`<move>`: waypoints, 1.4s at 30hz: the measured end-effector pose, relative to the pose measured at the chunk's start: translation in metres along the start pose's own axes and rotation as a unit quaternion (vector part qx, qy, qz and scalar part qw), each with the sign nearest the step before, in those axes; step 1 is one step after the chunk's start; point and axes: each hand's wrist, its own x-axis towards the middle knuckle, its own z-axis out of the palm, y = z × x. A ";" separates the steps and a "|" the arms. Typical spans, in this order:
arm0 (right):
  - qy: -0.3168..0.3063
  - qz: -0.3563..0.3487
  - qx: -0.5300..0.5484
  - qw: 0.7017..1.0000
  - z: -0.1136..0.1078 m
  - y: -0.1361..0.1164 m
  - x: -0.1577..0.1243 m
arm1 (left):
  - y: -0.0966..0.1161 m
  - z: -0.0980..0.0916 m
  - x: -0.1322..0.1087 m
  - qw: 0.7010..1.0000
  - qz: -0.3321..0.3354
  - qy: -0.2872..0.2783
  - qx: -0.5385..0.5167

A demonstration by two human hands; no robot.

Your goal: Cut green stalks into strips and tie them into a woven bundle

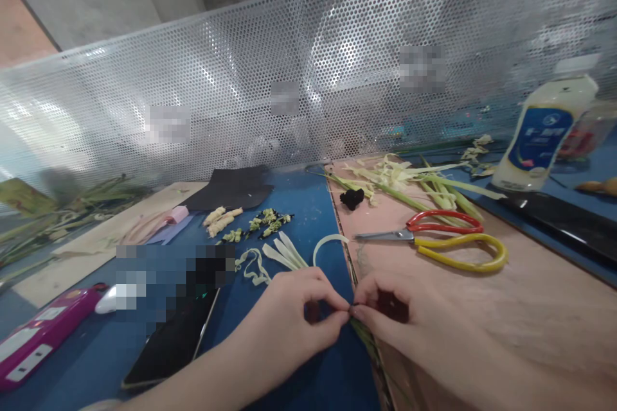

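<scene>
My left hand [313, 308] and my right hand [385, 308] meet over the seam between the blue tabletop and the pinkish board. Thumb and forefinger of each are pinched together, fingertips touching. Whatever they hold is too small and too hidden to make out. Thin green strips [365, 336] show just below the fingertips. Past my left hand lie a fan of pale flat strips [285, 252] and a curly pale strip [255, 266]. One pale strip [330, 239] arches up behind the hands. Scissors [414, 236] with one red and one yellow handle lie beyond my right hand.
On the pinkish board [530, 308] lie pale husk strips [414, 180] and a black clump [351, 198]. A bottle [542, 135] stands at right. Small braided pieces [222, 221], a phone [176, 334] and a purple device [48, 334] lie left. A perforated metal screen [231, 90] closes the back.
</scene>
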 end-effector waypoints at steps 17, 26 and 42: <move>-0.012 0.003 -0.105 0.994 -0.004 -0.013 -0.002 | 0.000 -0.003 0.002 0.995 -0.073 -0.046 -0.058; 0.006 -0.028 -0.093 0.995 -0.003 -0.010 -0.006 | 0.003 -0.007 0.002 0.991 -0.082 -0.084 -0.057; -0.018 -0.009 -0.051 0.999 -0.011 -0.021 -0.007 | 0.000 -0.005 0.001 0.995 0.047 -0.084 0.026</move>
